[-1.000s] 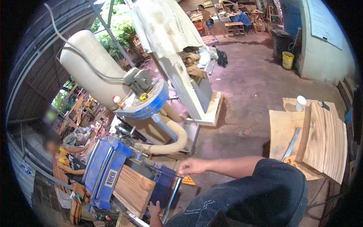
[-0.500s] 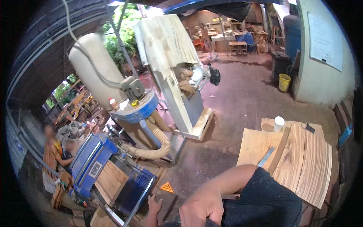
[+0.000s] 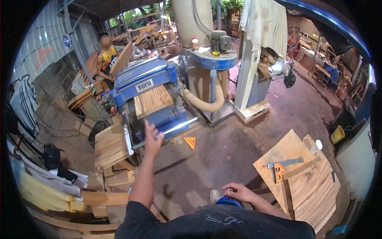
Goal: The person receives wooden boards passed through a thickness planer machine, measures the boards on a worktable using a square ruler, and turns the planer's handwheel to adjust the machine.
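Observation:
My left hand (image 3: 152,139) reaches forward with its fingers spread and nothing in it. Just beyond it, a striped wood panel (image 3: 153,101) sticks out from under the blue thickness planer (image 3: 145,83), the hand apparently short of touching it. My right hand (image 3: 240,193) is low in front of me, its fingers loosely bent and apart, with nothing visible in them. Beside that hand is a blue rounded thing (image 3: 229,202), partly hidden by my dark shirt.
Behind the planer, a co-worker (image 3: 106,59) stands by an upright board (image 3: 121,59). A dust collector (image 3: 211,61) with a ribbed hose (image 3: 207,105) adjoins it. Wood panels (image 3: 113,145) lie at left. At right, a square (image 3: 278,172) and white cup (image 3: 316,146) rest on boards (image 3: 314,187).
The view has swung left, bringing the planer nearer the middle. My left arm now stretches forward, and my right hand, earlier closed in front of me, has moved right and loosened.

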A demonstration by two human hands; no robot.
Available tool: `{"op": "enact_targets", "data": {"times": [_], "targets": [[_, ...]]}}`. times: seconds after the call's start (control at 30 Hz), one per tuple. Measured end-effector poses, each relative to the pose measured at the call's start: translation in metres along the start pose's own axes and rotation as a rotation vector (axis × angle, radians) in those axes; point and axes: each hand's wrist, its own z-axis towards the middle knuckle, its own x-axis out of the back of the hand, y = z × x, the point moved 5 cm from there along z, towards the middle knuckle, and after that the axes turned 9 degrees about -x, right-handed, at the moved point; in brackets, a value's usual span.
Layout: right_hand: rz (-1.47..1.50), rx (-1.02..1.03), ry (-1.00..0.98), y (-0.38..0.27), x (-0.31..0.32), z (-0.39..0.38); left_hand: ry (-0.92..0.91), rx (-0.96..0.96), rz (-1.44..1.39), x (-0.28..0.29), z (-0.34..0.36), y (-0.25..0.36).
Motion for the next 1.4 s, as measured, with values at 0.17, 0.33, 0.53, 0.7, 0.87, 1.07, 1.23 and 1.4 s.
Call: {"op": "enact_targets", "data": {"times": [0.17, 0.33, 0.53, 0.7, 0.87, 1.07, 1.23, 1.4], "targets": [[-0.065, -0.118, 0.019, 0.044, -0.011, -0.042, 0.025, -0.171, 0.069, 0.007, -0.004, 0.071], [-0.122, -0.042, 0.070, 0.054, -0.008, -0.079, -0.665, 0.205, 0.249, -0.061, -0.170, -0.051], [-0.088, -0.083, 0.160, 0.092, 0.024, -0.163, -1.675, 0.487, 0.645, -0.136, -0.377, -0.090], [0.093, 0.042, 0.315, 0.122, 0.043, -0.196, -1.308, 0.572, 0.437, -0.174, -0.373, -0.054], [0.188, 0.116, 0.331, 0.120, 0.047, -0.204, -1.290, 0.526, 0.583, -0.164, -0.363, -0.061], [0.217, 0.130, 0.336, 0.118, 0.051, -0.205, -1.198, 0.388, 0.616, -0.170, -0.343, -0.024], [0.128, 0.165, 0.262, 0.112, 0.048, -0.199, -1.043, 0.521, 0.581, -0.126, -0.359, -0.029], [0.038, 0.105, 0.120, 0.090, 0.034, -0.173, -0.538, 0.287, 0.688, -0.027, -0.368, -0.055]]}}
